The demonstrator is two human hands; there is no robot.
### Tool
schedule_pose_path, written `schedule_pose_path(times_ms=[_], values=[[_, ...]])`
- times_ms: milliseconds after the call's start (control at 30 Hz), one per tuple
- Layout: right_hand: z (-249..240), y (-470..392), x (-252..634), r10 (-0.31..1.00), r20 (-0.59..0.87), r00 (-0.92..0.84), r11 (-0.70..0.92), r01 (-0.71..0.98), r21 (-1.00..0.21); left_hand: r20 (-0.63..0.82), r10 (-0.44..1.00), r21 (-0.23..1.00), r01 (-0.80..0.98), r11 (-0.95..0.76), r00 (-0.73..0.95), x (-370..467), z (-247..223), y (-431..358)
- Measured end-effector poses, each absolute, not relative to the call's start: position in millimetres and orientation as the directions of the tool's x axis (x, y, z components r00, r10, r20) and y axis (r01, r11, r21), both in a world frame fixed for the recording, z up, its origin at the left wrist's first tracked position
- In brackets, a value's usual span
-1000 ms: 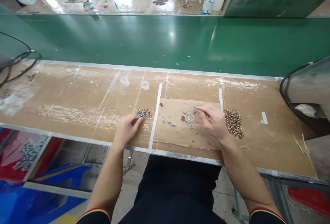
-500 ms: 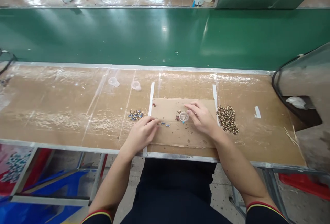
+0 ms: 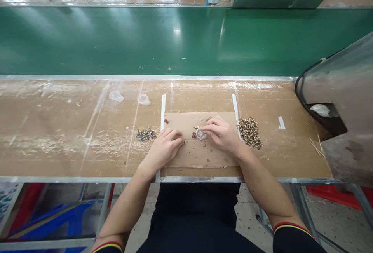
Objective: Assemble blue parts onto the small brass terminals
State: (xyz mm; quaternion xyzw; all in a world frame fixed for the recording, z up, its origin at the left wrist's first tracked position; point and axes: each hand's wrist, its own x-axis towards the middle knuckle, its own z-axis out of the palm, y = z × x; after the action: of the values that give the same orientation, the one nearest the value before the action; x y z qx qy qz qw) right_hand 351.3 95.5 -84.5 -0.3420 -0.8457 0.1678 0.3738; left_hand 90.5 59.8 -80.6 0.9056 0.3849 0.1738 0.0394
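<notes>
Pts pile [image 3: 250,132]: metal, brass-look, shiny
Sm. cup [image 3: 199,133]: clr plastic, smooth
Work sheet [image 3: 215,161]: cardbd, matt, stained
Tabletop [image 3: 67,128]: v. glossy, film-like, wrinkled
Belt [image 3: 116,43]: smooth, semi-gloss
Sleeve [image 3: 294,239]: cloth, matt

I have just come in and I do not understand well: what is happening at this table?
It looks like handwork over a cardboard sheet. The right hand is pinched at a small clear cup; what it holds is too small to tell. The left hand is over the sheet's left side. A blue-and-brass pile lies beyond that side, a brass-coloured pile on the right.
</notes>
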Motion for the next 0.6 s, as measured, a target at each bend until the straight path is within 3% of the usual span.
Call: schedule_pose_path(times_ms=[100, 300, 400, 600], values=[[-83, 96, 352, 0.674, 0.526, -0.518, 0.735, 0.402, -0.546, 0.323, 0.696, 0.242, 0.655, -0.715, 0.641, 89, -75, 65], [-80, 94, 348, 0.59, 0.601, -0.539, 0.806, 0.348, -0.479, 0.497, 0.768, 0.608, 0.469, -0.641, 0.405, 100, -41, 81], [-79, 93, 345, 0.59, 0.611, -0.528, 0.807, 0.381, -0.451, 0.529, 0.767, 0.688, 0.344, -0.639, 0.364, 110, -37, 93], [-81, 92, 341, 0.583, 0.627, -0.516, 0.812, 0.346, -0.47, 0.425, 0.87, 0.837, 0.258, -0.483, 0.25, 117, -66, 96]])
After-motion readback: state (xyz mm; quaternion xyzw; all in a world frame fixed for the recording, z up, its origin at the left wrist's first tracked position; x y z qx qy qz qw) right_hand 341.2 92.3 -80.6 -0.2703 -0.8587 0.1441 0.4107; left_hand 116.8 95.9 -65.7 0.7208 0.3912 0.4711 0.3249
